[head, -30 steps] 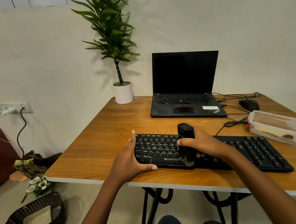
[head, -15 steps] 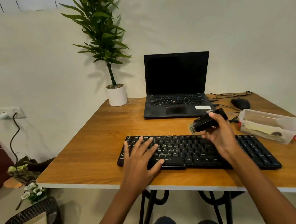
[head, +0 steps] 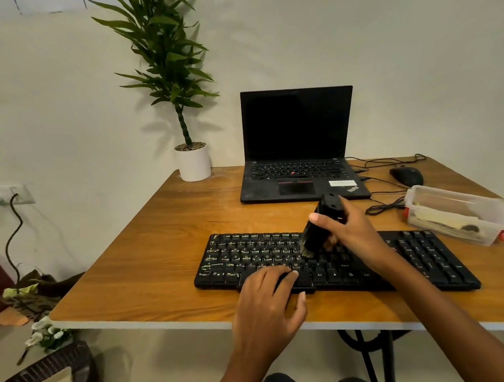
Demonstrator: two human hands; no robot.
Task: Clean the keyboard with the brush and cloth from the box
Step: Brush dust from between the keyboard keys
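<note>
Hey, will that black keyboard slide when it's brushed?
Likely a little: the keyboard looks thin and light on a smooth wooden table. The left hand resting on its front edge probably steadies it against the brush. It looks rigid.

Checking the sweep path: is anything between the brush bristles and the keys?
Nothing visible. The right hand holds the brush bristles-down at the middle keys of the keyboard; the left hand rests on the front edge, clear of the bristles.

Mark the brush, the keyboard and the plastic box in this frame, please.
brush (head: pixel 314 234), head view, on its black body above the bristles.
keyboard (head: pixel 329 271), head view, on the bottom key row near the middle.
plastic box (head: pixel 460 194), head view, on its far top rim.
</note>
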